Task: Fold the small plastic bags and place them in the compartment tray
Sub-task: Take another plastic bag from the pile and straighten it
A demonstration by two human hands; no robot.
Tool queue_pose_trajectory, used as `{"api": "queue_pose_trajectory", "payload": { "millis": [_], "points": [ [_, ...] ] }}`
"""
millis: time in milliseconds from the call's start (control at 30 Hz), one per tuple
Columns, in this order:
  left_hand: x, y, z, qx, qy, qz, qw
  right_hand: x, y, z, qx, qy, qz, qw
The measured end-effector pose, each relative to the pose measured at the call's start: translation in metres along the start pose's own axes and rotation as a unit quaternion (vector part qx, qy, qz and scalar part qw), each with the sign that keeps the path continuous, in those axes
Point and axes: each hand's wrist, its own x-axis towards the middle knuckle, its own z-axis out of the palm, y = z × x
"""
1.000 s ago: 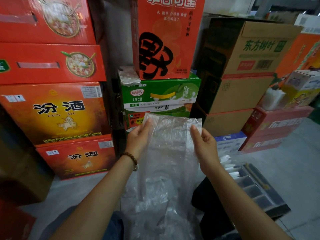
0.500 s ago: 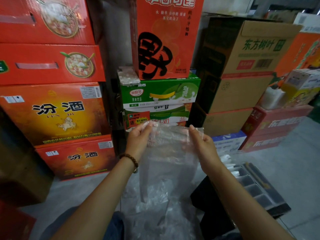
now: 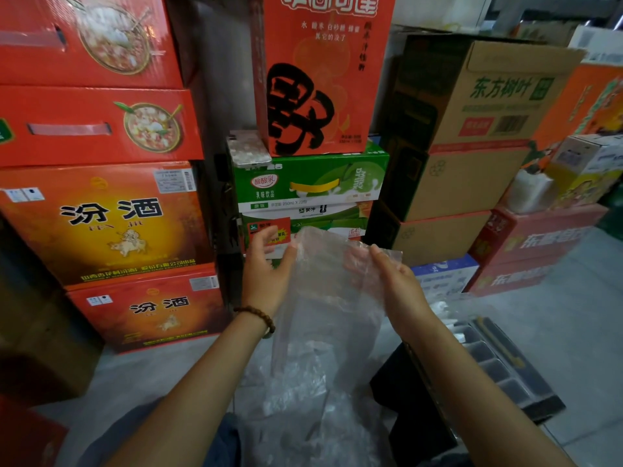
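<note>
Far left, stacked orange boxes (image 3: 101, 224), not in play. Your left hand (image 3: 266, 274) is up at the bag's top-left corner: thumb tip against the film edge and the other fingers loosely spread at about 11 o'clock. Can't tell whether any finger closes behind the film, so don't count that side as a firm pinch. The plastic bag (image 3: 323, 298) hangs in the air between both hands, with its top edge running 9 to 3 and its long axis 12 to 6. The lower end trails toward the loose pile of bags (image 3: 303, 416) by your lap, and I can't tell where one ends and the other begins. Your right hand (image 3: 397, 281) has the top-right corner, with the thumb in front and the fingers showing through the film behind it — that one reads as a real pinch. The compartment tray (image 3: 505, 365) sits on the floor at roughly 4 o'clock from the right hand, near it and well apart from the left. My judgement: the fold is not started. Since the long axis is vertical, the first fold turns on bringing one top corner across to the other, 9 to 3. The right hand is nearer for the drop into the tray. Some white items (image 3: 448, 308) already lie at its far end, but they're too blurred to name.
</note>
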Motion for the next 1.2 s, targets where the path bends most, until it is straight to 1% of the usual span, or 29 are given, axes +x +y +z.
{"api": "queue_pose_trajectory", "payload": {
  "millis": [33,100,200,267,333,433,533,600,667,733,800,867,933,1033,1200],
  "points": [
    [-0.002,0.001,0.001,0.008,-0.015,0.026,1.000,0.000,-0.001,0.001,0.015,-0.005,0.004,1.000],
    [-0.005,0.003,0.005,0.006,-0.079,0.044,0.996,0.000,-0.001,0.005,0.040,-0.029,0.005,0.999],
    [-0.010,0.010,0.011,-0.039,-0.191,0.016,0.981,-0.003,-0.002,0.010,0.058,-0.087,-0.003,0.995],
    [-0.012,0.010,0.014,-0.066,-0.230,0.004,0.971,-0.005,-0.003,0.012,0.065,-0.116,-0.007,0.991],
    [-0.013,0.012,0.015,-0.087,-0.245,-0.002,0.966,-0.006,-0.003,0.014,0.068,-0.130,-0.008,0.989],
    [-0.015,0.013,0.016,-0.110,-0.240,-0.006,0.965,-0.006,-0.002,0.016,0.059,-0.136,-0.007,0.989],
    [-0.016,0.012,0.016,-0.109,-0.231,-0.006,0.967,-0.006,-0.001,0.017,0.036,-0.137,-0.008,0.990],
    [-0.015,0.012,0.016,-0.109,-0.221,-0.003,0.969,-0.007,-0.001,0.017,0.004,-0.127,-0.031,0.991],
    [-0.015,0.011,0.014,-0.106,-0.198,0.002,0.975,-0.009,0.000,0.016,-0.021,-0.094,-0.080,0.992],
    [-0.014,0.009,0.013,-0.099,-0.170,0.003,0.980,-0.007,0.001,0.015,-0.023,-0.039,-0.124,0.991],
    [-0.013,0.009,0.012,-0.093,-0.153,0.000,0.984,-0.003,0.004,0.012,-0.039,0.014,-0.137,0.990],
    [-0.012,0.009,0.012,-0.086,-0.148,-0.005,0.985,0.000,0.006,0.011,-0.046,0.028,-0.103,0.993],
    [-0.012,0.008,0.012,-0.078,-0.155,-0.013,0.985,0.001,0.007,0.010,-0.029,0.002,-0.059,0.998],
    [-0.013,0.008,0.013,-0.076,-0.173,-0.028,0.982,-0.001,0.005,0.010,-0.014,-0.019,-0.035,0.999],
    [-0.015,0.006,0.015,-0.071,-0.193,-0.043,0.978,0.000,0.006,0.011,-0.026,0.025,-0.018,0.999]
  ]
}}
